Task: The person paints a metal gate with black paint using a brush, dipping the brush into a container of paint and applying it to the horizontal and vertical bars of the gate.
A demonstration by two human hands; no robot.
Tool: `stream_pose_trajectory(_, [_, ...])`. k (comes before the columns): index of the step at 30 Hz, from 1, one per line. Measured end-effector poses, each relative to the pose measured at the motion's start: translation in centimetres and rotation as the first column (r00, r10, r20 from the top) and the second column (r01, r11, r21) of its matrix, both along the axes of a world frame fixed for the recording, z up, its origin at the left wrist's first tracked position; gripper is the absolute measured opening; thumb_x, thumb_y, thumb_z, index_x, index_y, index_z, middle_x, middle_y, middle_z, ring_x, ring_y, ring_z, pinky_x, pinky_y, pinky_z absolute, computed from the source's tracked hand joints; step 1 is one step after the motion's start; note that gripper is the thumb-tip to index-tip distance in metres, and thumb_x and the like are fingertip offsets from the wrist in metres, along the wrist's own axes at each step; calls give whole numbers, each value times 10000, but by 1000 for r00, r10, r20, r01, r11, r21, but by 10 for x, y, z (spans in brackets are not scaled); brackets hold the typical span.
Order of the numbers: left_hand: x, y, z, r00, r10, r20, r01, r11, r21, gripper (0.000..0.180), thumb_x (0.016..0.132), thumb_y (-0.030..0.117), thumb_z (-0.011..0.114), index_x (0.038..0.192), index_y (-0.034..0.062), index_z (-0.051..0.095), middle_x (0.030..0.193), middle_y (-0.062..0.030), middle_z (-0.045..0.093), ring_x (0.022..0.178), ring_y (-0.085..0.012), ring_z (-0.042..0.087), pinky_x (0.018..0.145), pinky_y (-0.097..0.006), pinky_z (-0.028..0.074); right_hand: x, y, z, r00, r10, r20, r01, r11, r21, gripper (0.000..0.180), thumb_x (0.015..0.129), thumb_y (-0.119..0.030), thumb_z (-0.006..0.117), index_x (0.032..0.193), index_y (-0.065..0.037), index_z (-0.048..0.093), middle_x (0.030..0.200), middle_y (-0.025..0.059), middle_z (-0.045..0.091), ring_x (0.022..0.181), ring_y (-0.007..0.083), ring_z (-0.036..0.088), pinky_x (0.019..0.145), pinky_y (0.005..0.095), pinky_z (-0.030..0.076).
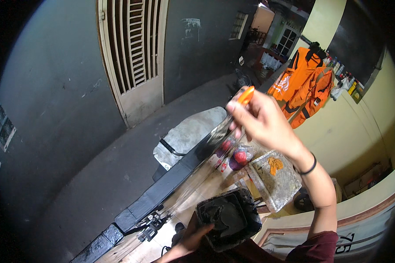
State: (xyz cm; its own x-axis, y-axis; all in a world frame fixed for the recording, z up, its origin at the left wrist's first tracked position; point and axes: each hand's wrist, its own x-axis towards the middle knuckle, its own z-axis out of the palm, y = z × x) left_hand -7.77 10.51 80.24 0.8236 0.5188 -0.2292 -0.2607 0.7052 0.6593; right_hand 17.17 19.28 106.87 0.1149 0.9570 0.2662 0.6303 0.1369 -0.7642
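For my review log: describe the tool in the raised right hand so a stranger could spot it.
Start at the orange overalls hanging on the yellow wall. Just left, the right hand pinches a long flat blade slanting down-left. Its orange handle tip sets it apart.

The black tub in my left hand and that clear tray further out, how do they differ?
The black tub is dark and opaque, while the clear tray is see-through. The black tub holds thick dark grey paste; the clear tray shows only an orange smear. The left hand holds the black tub up; the clear tray rests on the bench, untouched. Both are squarish, open-topped and soiled.
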Motion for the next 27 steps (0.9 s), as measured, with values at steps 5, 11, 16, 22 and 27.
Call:
stream_pose_trajectory(5, [8,-1,7,1000,0,-1,-1,1000,-13,714,954,70,634,1560,15,261,1502,-156,461,1404,-250,430,1186,-398,318,66,12,12,918,-274,287,242,960,143,304,1027,-293,614,1000,10,600,657,84,659,577,171,682,515,296,520])
stream_pose_trajectory(11, [13,2,13,998,17,66,-16,1000,-14,697,970,47,614,1570,24,260,1520,-141,448,1409,-238,426,1197,-391,294,-4,6,4,809,-69,583,-181,915,361,259,964,-215,666,912,4,538,618,181,630,594,396,666,534,439,519])
stream_pose_trajectory(16, [16,0,15,993,25,112,-22,999,-28,690,979,27,605,1576,40,260,1527,-121,444,1417,-221,411,1199,-381,284,-15,0,7,955,119,270,-157,980,124,273,1017,-268,621,946,-10,568,641,74,639,553,155,674,495,308,487])
stream_pose_trajectory(22, [15,-7,21,994,42,96,-35,996,-76,677,991,15,588,1580,46,258,1526,-111,449,1424,-215,403,1199,-373,281,64,20,5,887,-224,403,123,957,261,340,1017,-307,622,930,19,581,600,108,627,567,219,701,504,360,495])
stream_pose_trajectory(27, [15,-7,16,994,50,92,-49,999,-17,675,996,22,588,1582,45,255,1517,-108,460,1416,-207,411,1195,-359,281,9,19,10,808,-77,585,-165,922,350,254,984,-214,666,919,16,579,631,188,643,600,336,692,525,400,506])
